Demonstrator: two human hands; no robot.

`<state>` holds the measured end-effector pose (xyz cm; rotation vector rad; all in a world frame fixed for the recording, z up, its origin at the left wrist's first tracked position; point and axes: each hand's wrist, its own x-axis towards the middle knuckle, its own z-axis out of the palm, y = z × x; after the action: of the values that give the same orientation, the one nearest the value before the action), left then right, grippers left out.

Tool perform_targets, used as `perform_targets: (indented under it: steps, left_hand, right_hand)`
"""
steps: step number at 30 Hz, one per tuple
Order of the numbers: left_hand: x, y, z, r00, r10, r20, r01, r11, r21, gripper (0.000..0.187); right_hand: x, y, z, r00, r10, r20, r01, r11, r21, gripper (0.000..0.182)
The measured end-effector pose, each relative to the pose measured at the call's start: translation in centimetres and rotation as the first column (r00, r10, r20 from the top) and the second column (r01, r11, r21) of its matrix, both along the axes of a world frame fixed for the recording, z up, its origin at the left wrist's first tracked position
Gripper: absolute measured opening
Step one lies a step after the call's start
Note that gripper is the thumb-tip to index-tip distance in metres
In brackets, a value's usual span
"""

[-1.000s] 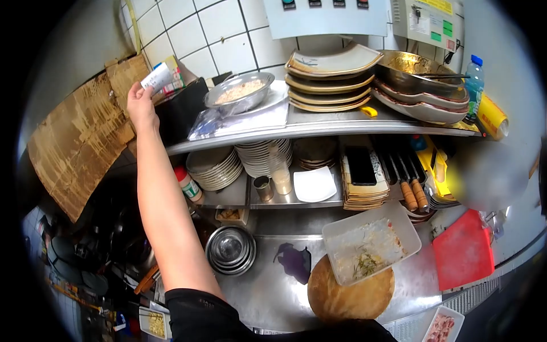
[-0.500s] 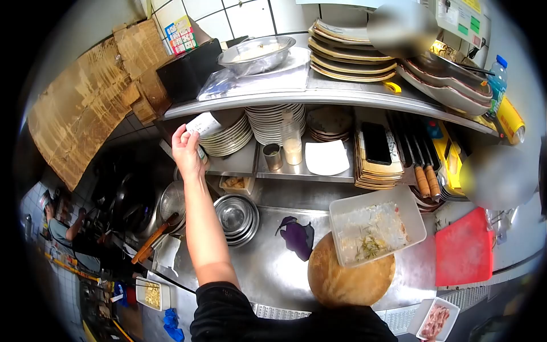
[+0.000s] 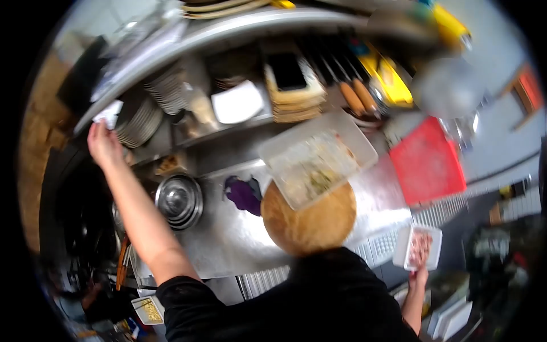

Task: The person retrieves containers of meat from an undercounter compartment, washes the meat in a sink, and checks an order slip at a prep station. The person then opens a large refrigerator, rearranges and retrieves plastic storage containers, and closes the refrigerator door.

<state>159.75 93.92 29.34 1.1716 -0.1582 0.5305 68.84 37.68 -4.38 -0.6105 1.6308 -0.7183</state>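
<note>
My left hand (image 3: 105,147) reaches up to the left end of the shelf, its fingers closed at the lower edge of a white paper slip (image 3: 111,113); blur softens the fingertips. Off to the right, my right hand (image 3: 420,276) grips the near rim of a small white tray (image 3: 402,256) holding pieces of raw meat (image 3: 420,246). Between my arms, a large clear plastic container (image 3: 279,166) with scraps in it rests partly on a round wooden chopping block (image 3: 307,228).
Stacked metal bowls (image 3: 179,200) and a purple cloth-like item (image 3: 244,195) lie on the steel counter (image 3: 219,245). Plates (image 3: 139,124), a phone (image 3: 286,71) and wooden-handled knives (image 3: 358,98) sit under the shelf edge (image 3: 228,27). A red cutting board (image 3: 428,165) stands right.
The view has swung right and down, so the counter appears further left. My right hand and its meat tray now show more fully. My left hand stays at the paper slip.
</note>
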Motion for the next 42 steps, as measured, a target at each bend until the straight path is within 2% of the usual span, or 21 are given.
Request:
perform_targets:
  steps: [1, 2, 5, 6, 7, 8, 10, 11, 12, 13, 14, 16, 17, 19, 22, 25, 28, 29, 32, 37, 42]
  left_hand:
    - [0.8, 0.5, -0.6, 0.999, -0.030, 0.017, 0.030, 0.999, 0.016, 0.029]
    - [1.0, 0.2, -1.1, 0.997, -0.055, 0.061, 0.055, 0.998, 0.002, 0.032]
    - [-7.2, -6.8, -0.5, 0.948, 0.318, -0.024, -0.315, 0.946, 0.081, 0.048]
    - [-8.7, -7.9, -2.4, 0.951, 0.307, 0.036, -0.309, 0.948, 0.082, 0.040]
    - [-10.3, -9.0, -5.1, 0.983, 0.175, 0.056, -0.180, 0.980, 0.090, 0.030]
    - [-12.9, -10.8, -8.0, 0.998, 0.057, -0.009, -0.054, 0.975, 0.216, 0.025]
    - [-19.8, -17.5, -13.0, 0.928, -0.160, -0.336, 0.246, 0.942, 0.230, 0.035]
    - [-22.3, -19.5, -16.5, 0.820, -0.246, -0.516, 0.406, 0.886, 0.224, 0.041]
    - [-25.1, -21.9, -19.0, 0.705, -0.268, -0.656, 0.537, 0.806, 0.248, 0.046]
    - [-27.0, -23.4, -21.8, 0.573, -0.247, -0.781, 0.611, 0.764, 0.207, 0.050]
    - [-28.2, -23.9, -24.4, 0.443, -0.286, -0.850, 0.705, 0.696, 0.133, 0.056]
    - [-31.2, -25.9, -26.2, 0.245, -0.387, -0.889, 0.849, 0.528, 0.004, 0.063]
    - [-32.1, -26.7, -26.9, 0.346, -0.319, -0.882, 0.813, 0.571, 0.112, 0.052]
    - [-30.4, -25.4, -31.0, 0.407, -0.265, -0.874, 0.800, 0.565, 0.202, 0.038]
    - [-31.3, -26.4, -29.9, 0.473, -0.195, -0.859, 0.793, 0.518, 0.319, 0.025]
    - [-30.1, -24.5, -32.0, 0.475, -0.315, -0.822, 0.828, 0.477, 0.295, 0.019]
    - [-35.6, -25.1, -27.9, 0.423, -0.199, -0.884, 0.855, 0.410, 0.317, 0.018]
    - [-39.3, -26.1, -26.5, 0.413, -0.255, -0.874, 0.821, 0.519, 0.236, 0.022]
    - [-44.8, -25.8, -26.2, 0.398, -0.257, -0.880, 0.769, 0.617, 0.167, 0.025]
    - [-56.0, -26.3, -25.3, 0.477, -0.177, -0.861, 0.618, 0.764, 0.185, 0.023]
    - [-63.3, -22.6, -23.5, 0.565, -0.063, -0.823, 0.458, 0.854, 0.248, 0.015]
  right_hand:
    - [-0.1, -0.2, -0.5, 0.993, -0.046, -0.105, 0.048, 0.999, 0.014, 0.022]
    - [0.8, 0.5, 0.5, 0.995, -0.020, -0.093, 0.019, 1.000, -0.007, 0.023]
    - [0.9, 1.7, 1.3, 0.995, -0.052, -0.083, 0.052, 0.999, -0.007, 0.018]
    - [0.3, 1.9, 0.7, 0.995, -0.053, -0.084, 0.052, 0.999, -0.010, 0.018]
    - [0.2, 2.4, 1.0, 0.996, -0.022, -0.092, 0.018, 0.999, -0.048, 0.013]
    - [1.0, 3.3, 1.9, 0.995, 0.002, -0.103, -0.011, 0.996, -0.084, 0.008]
    - [4.3, 5.0, 6.3, 0.985, -0.020, -0.170, 0.003, 0.995, -0.100, 0.013]
    - [3.3, 5.1, 6.1, 0.961, -0.030, -0.276, 0.011, 0.998, -0.069, 0.017]
    - [1.3, 5.4, 4.1, 0.987, -0.046, -0.154, 0.022, 0.988, -0.153, 0.020]
    - [0.6, 5.7, 3.5, 0.962, -0.016, -0.272, -0.036, 0.982, -0.184, 0.024]
    - [1.8, 5.6, 4.7, 0.925, 0.034, -0.379, -0.109, 0.978, -0.177, 0.020]
    - [0.4, 5.9, 3.9, 0.937, -0.041, -0.347, -0.049, 0.968, -0.246, 0.028]
    - [0.4, 6.1, 4.2, 0.937, -0.056, -0.344, -0.035, 0.967, -0.251, 0.029]
    - [-0.8, 5.9, 5.4, 0.931, -0.071, -0.359, -0.026, 0.966, -0.258, 0.029]
    - [-3.5, 5.4, 5.1, 0.931, -0.149, -0.334, 0.047, 0.955, -0.294, 0.029]
    - [-7.4, 4.4, 3.3, 0.924, -0.142, -0.355, 0.028, 0.951, -0.307, 0.028]
    - [-10.5, 3.0, 3.7, 0.940, -0.153, -0.304, 0.061, 0.955, -0.292, 0.027]
    - [-11.8, 2.5, 3.5, 0.942, -0.138, -0.307, 0.051, 0.960, -0.276, 0.027]
    - [-15.4, 0.6, 2.1, 0.954, -0.040, -0.296, -0.021, 0.979, -0.202, 0.024]
    - [-20.5, -2.9, -1.7, 0.978, 0.170, -0.120, -0.189, 0.966, -0.177, 0.021]
    - [-19.9, -4.9, -1.2, 0.929, 0.362, -0.074, -0.368, 0.924, -0.105, 0.021]
